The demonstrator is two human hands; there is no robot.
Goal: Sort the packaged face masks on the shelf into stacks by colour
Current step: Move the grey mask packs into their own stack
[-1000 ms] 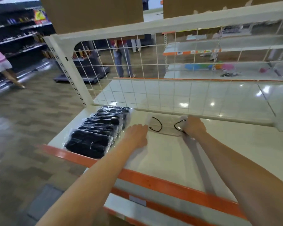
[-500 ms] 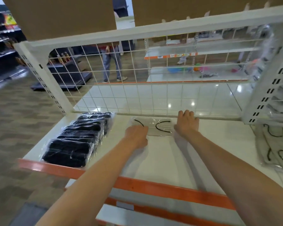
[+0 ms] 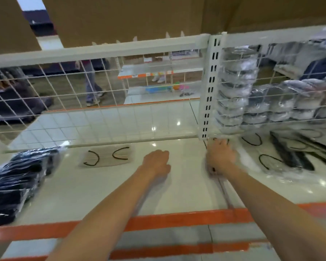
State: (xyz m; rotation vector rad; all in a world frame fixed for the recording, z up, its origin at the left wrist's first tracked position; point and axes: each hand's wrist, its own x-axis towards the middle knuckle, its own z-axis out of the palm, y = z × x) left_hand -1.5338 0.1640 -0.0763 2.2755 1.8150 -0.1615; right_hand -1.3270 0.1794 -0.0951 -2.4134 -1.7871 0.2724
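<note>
Left hand point(image 3: 156, 162) loosely curled, holding nothing | right hand point(image 3: 221, 157) blurred, grasp unclear, at loose packs point(image 3: 271, 161) | beige mask pack point(image 3: 107, 156) flat, long axis left-right | black stack point(image 3: 17, 185) far left

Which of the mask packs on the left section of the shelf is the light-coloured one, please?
The single flat pack lying alone near the wire grid, pale with two black ear loops showing. The stack of black packs at the shelf's left end is all dark.
</note>
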